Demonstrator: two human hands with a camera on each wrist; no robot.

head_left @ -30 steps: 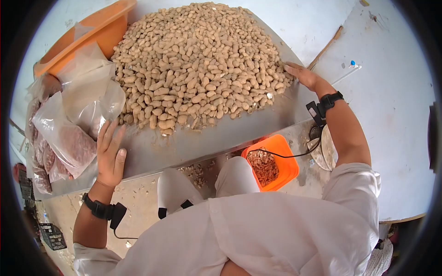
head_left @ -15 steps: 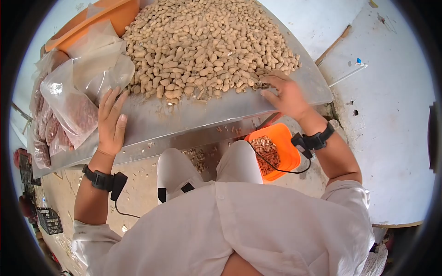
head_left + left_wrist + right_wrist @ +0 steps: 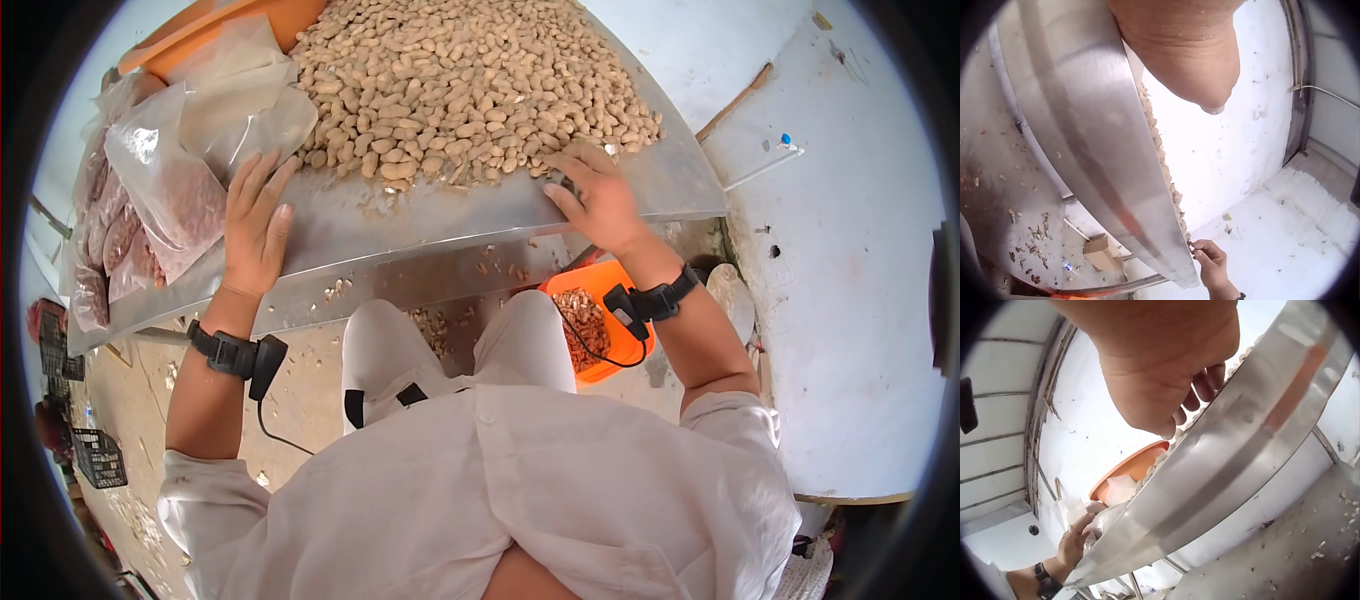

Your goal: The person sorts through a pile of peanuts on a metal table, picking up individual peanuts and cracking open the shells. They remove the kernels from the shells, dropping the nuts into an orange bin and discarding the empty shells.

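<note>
Head camera steeply down, wrist cameras close, low, facing across the shared metal table

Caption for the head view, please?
Right hand picks at the peanut pile on a steel table; left hand rests flat.

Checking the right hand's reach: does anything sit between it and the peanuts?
Nothing visible does. The right hand has its curled fingers on the peanuts at the pile's near edge, on the metal sheet. The left hand lies flat, off to the side by the bags.
</note>
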